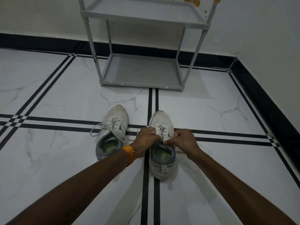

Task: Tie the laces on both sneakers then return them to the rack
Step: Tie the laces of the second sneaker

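I am sitting over two white sneakers standing side by side on the marble floor (48,159), toes pointing away from me toward the rack (142,70). My left hand (146,136) and my right hand (183,138) are both working at the right sneaker (162,153), meeting over its tongue just near of the laced eyelets. Each hand is pinching a strand of that shoe's lace (168,141): my left fingers are curled tight around the strand on the left side, my right fingers are clenching a short white length on the right. I cannot tell whether a knot is forming under my knuckles. An orange band (129,153) is sitting on my left wrist.

The left sneaker (112,130) is standing just beside the right one, apart from it, with its laces (97,129) lying loose and spilling onto the floor on both sides. The grey rack is standing farther off against the wall (40,15), its lower shelf showing nothing on it.
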